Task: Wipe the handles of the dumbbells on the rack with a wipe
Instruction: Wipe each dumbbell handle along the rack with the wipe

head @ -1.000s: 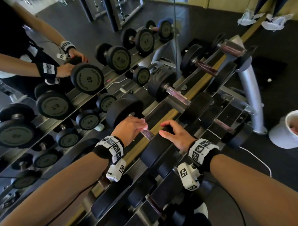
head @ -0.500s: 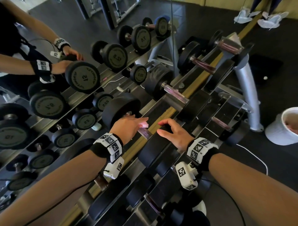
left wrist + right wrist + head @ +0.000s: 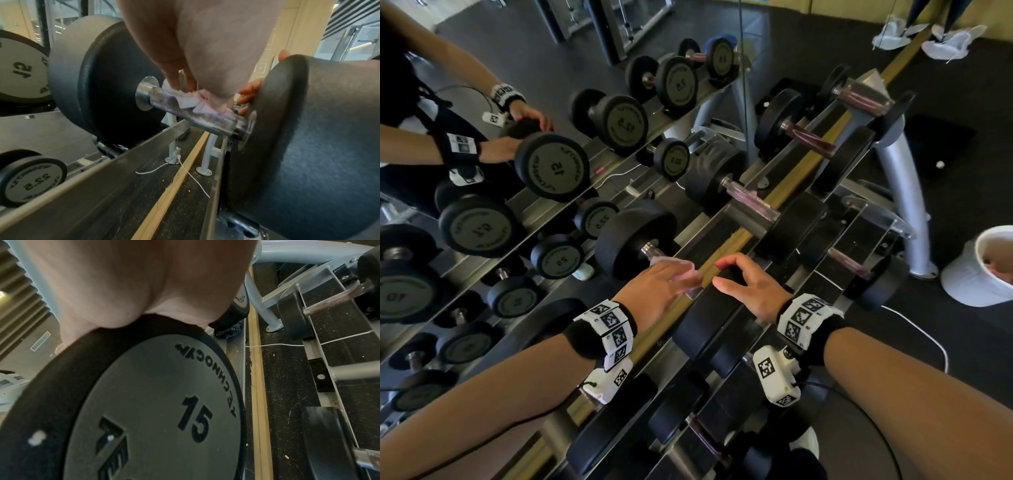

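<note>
On the rack's top tier lies a black dumbbell (image 3: 633,236) marked 15 (image 3: 164,410). Its steel handle (image 3: 197,120) runs between the two heads. My left hand (image 3: 664,284) reaches over the handle and presses a crumpled white-pink wipe (image 3: 191,100) onto its top, thumb and fingers pinching it there. My right hand (image 3: 750,287) curls over the near head (image 3: 709,325), its fingertips (image 3: 248,94) hooked on the head's inner face. The underside of the handle shows bare and speckled in the left wrist view.
A mirror on the left reflects the rack and my arms. More dumbbells (image 3: 753,202) (image 3: 808,140) lie farther along the top tier, smaller ones below. The grey rack leg (image 3: 900,192), a white bucket (image 3: 983,270) and a white cable (image 3: 921,332) are on the dark floor at right.
My left hand has slid the wipe along the handle from near the far head toward the near head, fingers now stretched out. The right hand stays on the near head.
</note>
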Available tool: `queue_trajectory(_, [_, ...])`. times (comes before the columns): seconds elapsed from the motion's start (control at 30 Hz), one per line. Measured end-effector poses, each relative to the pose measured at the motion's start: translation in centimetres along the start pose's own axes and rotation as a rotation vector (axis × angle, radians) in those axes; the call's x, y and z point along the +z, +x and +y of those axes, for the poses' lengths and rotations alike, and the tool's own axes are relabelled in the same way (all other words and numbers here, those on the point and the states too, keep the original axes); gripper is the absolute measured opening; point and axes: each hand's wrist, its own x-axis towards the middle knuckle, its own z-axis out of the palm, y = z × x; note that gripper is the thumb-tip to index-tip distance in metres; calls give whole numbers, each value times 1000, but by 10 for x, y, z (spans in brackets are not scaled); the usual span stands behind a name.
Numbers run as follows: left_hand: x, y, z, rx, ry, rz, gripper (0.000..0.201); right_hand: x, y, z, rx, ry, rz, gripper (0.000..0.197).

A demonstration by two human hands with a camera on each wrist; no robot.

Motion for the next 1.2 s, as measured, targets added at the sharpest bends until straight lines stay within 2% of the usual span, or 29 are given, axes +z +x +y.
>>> queue_trajectory(0.13, [-4,2,-11,19,15,-62,60,0,-1,-1,-6,20,0,36])
queue_trajectory(0.3, [-22,9,-23,-96,-22,22,45,-1,1,0,-4,14,-4,35])
queue_trajectory(0.37, [-20,4,-19,-142,-24,42,48,-1,1,2,-9,10,-1,34])
queue_trajectory(0.43, [-14,-2,-5,-98,-47,-9,57,-1,2,3,-10,15,3,34])
queue_trajectory(0.53, [-7,-4,11,49,-92,-154,67,0,3,4,-16,7,12,34])
queue_trajectory(0.6, [-13,-5,3,59,-78,-174,66,0,3,4,-11,1,6,36])
queue_trajectory(0.67, [-22,-8,-17,15,-76,-128,62,-1,3,4,1,5,-9,38])
queue_trajectory(0.73, [-27,-13,-35,-110,-150,-58,63,-1,2,3,5,3,-12,38])
queue_trajectory(0.8, [-23,-14,-39,-164,-152,-47,65,0,2,2,1,2,-6,38])
queue_trajectory(0.87, [-12,-16,-28,-123,-84,-60,70,1,1,2,-4,0,-7,38])
queue_trajectory(0.93, [-3,-17,-16,10,-17,-91,76,1,1,2,-7,11,-10,38])
queue_trajectory(1.0, [4,-19,-11,120,66,-184,85,1,2,3,-7,21,-8,38])
queue_trajectory(1.07, [5,-20,-14,169,141,-247,90,2,3,4,-13,32,8,35])
queue_trajectory(1.13, [1,-22,-21,139,157,-260,89,3,4,6,-13,24,13,33])
queue_trajectory(1.2, [-8,-22,-27,6,12,-215,84,2,5,7,-7,23,5,32])
